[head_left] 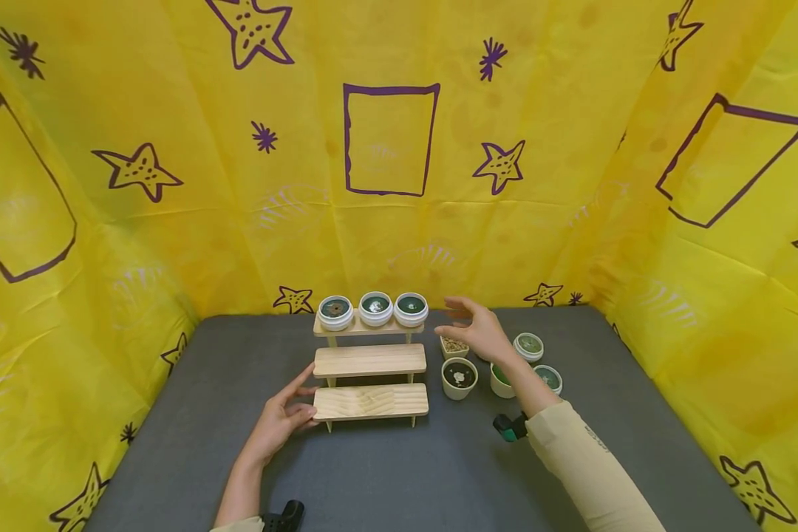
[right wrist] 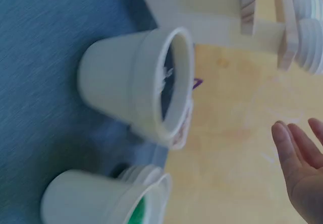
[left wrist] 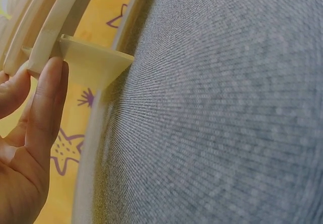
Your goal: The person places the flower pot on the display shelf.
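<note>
A three-tier wooden stand [head_left: 371,360] stands mid-table, with three round white pots on its top tier: a left pot [head_left: 335,312], a middle pot [head_left: 375,308] and a right pot [head_left: 411,309]. My left hand [head_left: 274,425] touches the stand's left end, its extended fingers and thumb at the ends of the lower two tiers. In the left wrist view, fingertips [left wrist: 50,70] meet the tier's edge. Raised right of the stand, my right hand [head_left: 482,334] is empty with fingers relaxed. It partly covers a square pot [head_left: 455,347] of pebbly filling.
A dark-filled round pot [head_left: 459,378] stands right of the stand. Beside it are a green-filled pot [head_left: 502,380] and two low white pots [head_left: 528,346], partly behind the right forearm. Yellow patterned cloth [head_left: 392,244] walls the grey table [head_left: 386,480] at back and sides.
</note>
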### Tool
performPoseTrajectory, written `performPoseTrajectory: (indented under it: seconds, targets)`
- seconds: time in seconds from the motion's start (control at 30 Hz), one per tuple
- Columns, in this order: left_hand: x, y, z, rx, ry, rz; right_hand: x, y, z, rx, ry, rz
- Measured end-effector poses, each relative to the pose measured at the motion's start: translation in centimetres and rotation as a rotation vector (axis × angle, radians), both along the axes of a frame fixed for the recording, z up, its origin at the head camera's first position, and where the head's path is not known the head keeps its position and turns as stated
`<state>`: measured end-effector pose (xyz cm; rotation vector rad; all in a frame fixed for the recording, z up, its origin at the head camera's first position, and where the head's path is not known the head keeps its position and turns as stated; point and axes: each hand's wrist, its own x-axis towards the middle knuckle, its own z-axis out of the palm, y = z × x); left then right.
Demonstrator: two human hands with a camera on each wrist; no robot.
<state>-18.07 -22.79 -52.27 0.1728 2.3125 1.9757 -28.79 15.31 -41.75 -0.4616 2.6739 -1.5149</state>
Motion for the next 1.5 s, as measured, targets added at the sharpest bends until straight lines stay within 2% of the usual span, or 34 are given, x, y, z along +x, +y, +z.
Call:
performPoseTrajectory:
  seconds: [0.37,0.47,0.6,0.7,0.87,1.27,1.5]
  targets:
    - [0.1,-0.2,0.2,0.000,-0.008,-0.018,1.4,5.1,-2.8,0.017,0.008,-0.079]
    - [0.0,-0.3,0.1,-0.004,-0.019,-0.015,2.5,6.0,-2.2,0.023,0.015,-0.112]
    - [-0.2,-0.3,0.1,-0.009,-0.031,-0.012,3.0,7.6,-2.3,0.025,0.042,-0.154]
    - [-0.2,-0.3,0.1,-0.011,-0.022,-0.012,2.5,9.2,-3.6,0.038,0.072,-0.176]
    - [-0.2,-0.2,0.1,-0.015,-0.006,-0.013,2.6,10.9,-4.1,0.064,0.092,-0.205]
    - [-0.2,-0.2,0.3,0.004,-0.010,-0.032,4.2,14.0,-5.1,0.134,0.052,-0.293]
    - [-0.1,-0.2,0.1,0.007,-0.015,-0.026,4.7,16.1,-6.1,0.205,0.034,-0.312]
